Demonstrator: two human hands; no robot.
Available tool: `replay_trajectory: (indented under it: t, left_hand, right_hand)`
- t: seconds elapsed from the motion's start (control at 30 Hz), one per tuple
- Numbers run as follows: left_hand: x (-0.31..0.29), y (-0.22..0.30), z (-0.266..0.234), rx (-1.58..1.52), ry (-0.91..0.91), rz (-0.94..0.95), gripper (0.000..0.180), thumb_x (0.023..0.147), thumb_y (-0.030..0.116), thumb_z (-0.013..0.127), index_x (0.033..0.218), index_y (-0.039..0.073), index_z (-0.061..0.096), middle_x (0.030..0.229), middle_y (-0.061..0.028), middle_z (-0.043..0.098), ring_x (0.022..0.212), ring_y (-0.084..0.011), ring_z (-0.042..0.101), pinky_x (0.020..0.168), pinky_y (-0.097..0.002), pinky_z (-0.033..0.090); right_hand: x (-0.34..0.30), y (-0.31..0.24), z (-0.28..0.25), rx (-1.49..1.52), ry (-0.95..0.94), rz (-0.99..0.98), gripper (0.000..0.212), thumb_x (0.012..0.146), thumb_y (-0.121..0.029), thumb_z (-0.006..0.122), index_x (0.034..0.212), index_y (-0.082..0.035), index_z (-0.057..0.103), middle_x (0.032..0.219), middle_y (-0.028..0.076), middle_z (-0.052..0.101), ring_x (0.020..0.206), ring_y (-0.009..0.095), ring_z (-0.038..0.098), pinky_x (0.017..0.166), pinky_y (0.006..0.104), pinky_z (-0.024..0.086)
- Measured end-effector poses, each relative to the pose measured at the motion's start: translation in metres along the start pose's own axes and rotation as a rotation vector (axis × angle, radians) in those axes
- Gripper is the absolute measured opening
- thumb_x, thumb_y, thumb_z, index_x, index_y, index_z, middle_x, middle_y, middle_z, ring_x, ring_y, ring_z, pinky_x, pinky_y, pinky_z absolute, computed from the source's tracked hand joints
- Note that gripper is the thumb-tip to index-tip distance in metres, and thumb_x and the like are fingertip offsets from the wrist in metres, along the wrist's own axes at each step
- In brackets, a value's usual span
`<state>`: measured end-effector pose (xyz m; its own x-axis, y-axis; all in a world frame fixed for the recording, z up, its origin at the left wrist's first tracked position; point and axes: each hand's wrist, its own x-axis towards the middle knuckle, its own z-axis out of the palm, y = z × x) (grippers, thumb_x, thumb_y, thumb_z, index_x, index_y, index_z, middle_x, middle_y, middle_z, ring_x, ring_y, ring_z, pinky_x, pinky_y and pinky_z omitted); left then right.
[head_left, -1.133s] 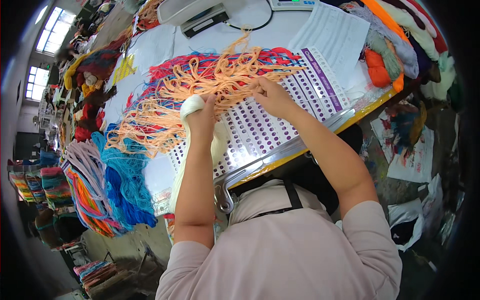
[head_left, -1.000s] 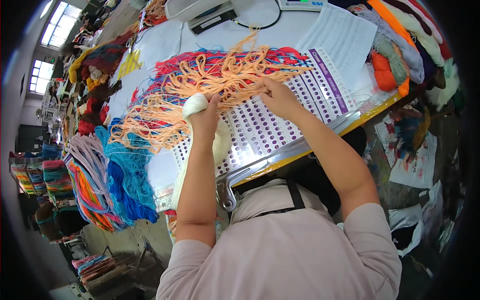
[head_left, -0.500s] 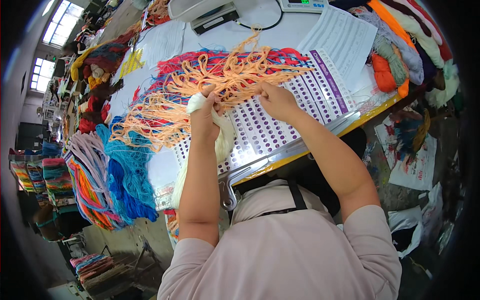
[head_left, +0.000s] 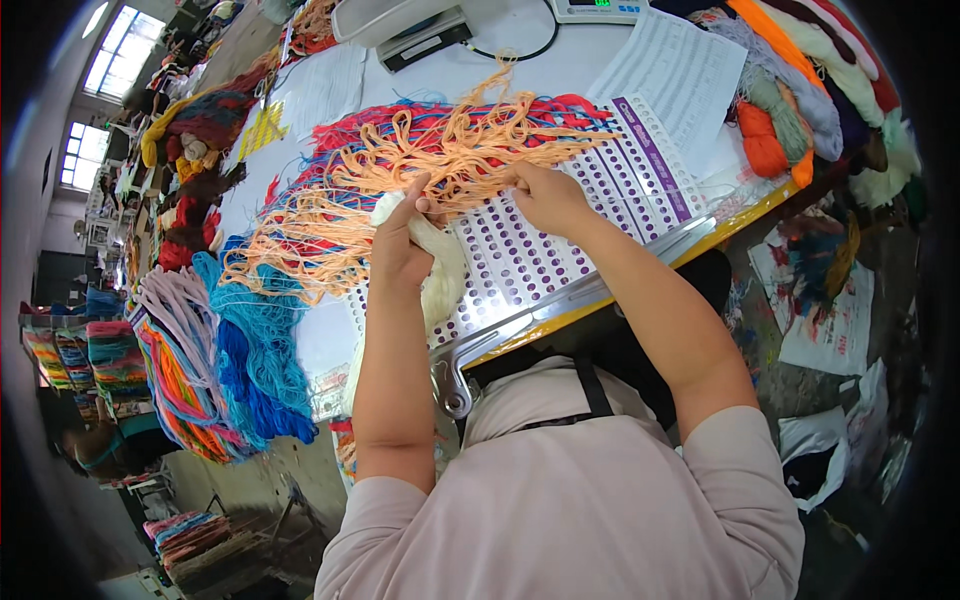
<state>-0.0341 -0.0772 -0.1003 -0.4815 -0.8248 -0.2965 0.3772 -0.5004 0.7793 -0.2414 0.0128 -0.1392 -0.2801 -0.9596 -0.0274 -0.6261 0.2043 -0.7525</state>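
Note:
My left hand [head_left: 402, 245] is closed around a hank of cream yarn [head_left: 442, 285], which hangs past the wrist toward the table's near edge. My right hand [head_left: 550, 200] is pinched close to the peach-orange yarn [head_left: 470, 150]; whatever sits between its fingertips is too small to make out. Beneath both hands lies a white card with rows of purple-ringed holes [head_left: 530, 262]. Looped peach-orange yarn spreads across the card's far part, over red and blue yarn [head_left: 340, 135]. A metal bar [head_left: 520, 327] runs along the card's near edge.
Turquoise and blue skeins [head_left: 265, 340] and multicoloured skeins [head_left: 175, 340] hang at the table's left. A digital scale [head_left: 600, 10] and paper sheets [head_left: 675, 75] lie at the far side. Thick skeins [head_left: 770, 130] crowd the right end. Plastic bags [head_left: 815, 440] are on the floor.
My right hand has shifted slightly left and stays pinched. My left hand has turned a little, its thumb and finger still near the cream yarn. The whole view has moved slightly.

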Motion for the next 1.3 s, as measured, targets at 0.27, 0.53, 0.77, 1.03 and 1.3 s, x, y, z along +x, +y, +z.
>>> replay_trajectory:
  t: [0.27, 0.53, 0.77, 1.03, 1.3]
  left_hand:
    - [-0.003, -0.019, 0.034, 0.075, -0.191, -0.088, 0.053, 0.085, -0.001, 0.052, 0.136, -0.001, 0.039, 0.118, -0.0139, 0.061, 0.069, -0.0104, 0.055, 0.070, -0.0266, 0.048]
    - [0.016, -0.052, 0.034, 0.745, -0.088, 0.195, 0.027, 0.089, 0.006, 0.055, 0.114, 0.000, 0.062, 0.077, 0.0005, 0.060, 0.066, -0.0080, 0.055, 0.064, -0.0227, 0.046]
    - [0.054, 0.112, -0.110, 0.235, 0.144, 0.148, 0.048, 0.082, 0.004, 0.054, 0.130, 0.005, 0.048, 0.063, 0.0034, 0.041, 0.051, -0.0083, 0.043, 0.047, -0.0230, 0.039]
    - [0.040, 0.179, -0.107, 0.814, 0.404, 0.629, 0.046, 0.089, 0.013, 0.056, 0.133, 0.003, 0.044, 0.101, -0.0060, 0.057, 0.080, -0.0211, 0.067, 0.062, -0.0261, 0.050]
    - [-0.063, 0.046, 0.055, 0.065, -0.399, -0.096, 0.050, 0.094, 0.026, 0.045, 0.136, -0.001, 0.043, 0.129, -0.0134, 0.052, 0.117, -0.0232, 0.052, 0.096, -0.0356, 0.042]
  right_hand:
    - [0.000, -0.004, -0.005, 0.161, 0.040, -0.055, 0.021, 0.087, -0.013, 0.054, 0.107, -0.010, 0.057, 0.081, 0.005, 0.063, 0.075, 0.021, 0.062, 0.068, 0.0345, 0.047]
    - [0.001, -0.002, -0.007, 0.195, 0.020, -0.232, 0.023, 0.086, -0.006, 0.052, 0.109, -0.005, 0.053, 0.080, 0.010, 0.060, 0.071, 0.022, 0.060, 0.068, 0.0327, 0.047]
    - [0.005, 0.007, -0.001, 0.012, -0.054, -0.087, 0.023, 0.089, -0.008, 0.048, 0.110, -0.004, 0.057, 0.111, 0.016, 0.061, 0.106, 0.032, 0.057, 0.090, 0.0415, 0.044]
    - [-0.004, -0.011, 0.001, 0.147, -0.020, -0.013, 0.018, 0.087, -0.014, 0.056, 0.102, -0.007, 0.061, 0.097, 0.013, 0.065, 0.089, 0.027, 0.062, 0.078, 0.0371, 0.048]
    - [-0.043, -0.125, -0.020, 0.893, -0.014, -0.163, 0.019, 0.084, -0.017, 0.066, 0.089, 0.002, 0.065, 0.078, 0.002, 0.064, 0.071, 0.008, 0.057, 0.066, 0.0255, 0.047]
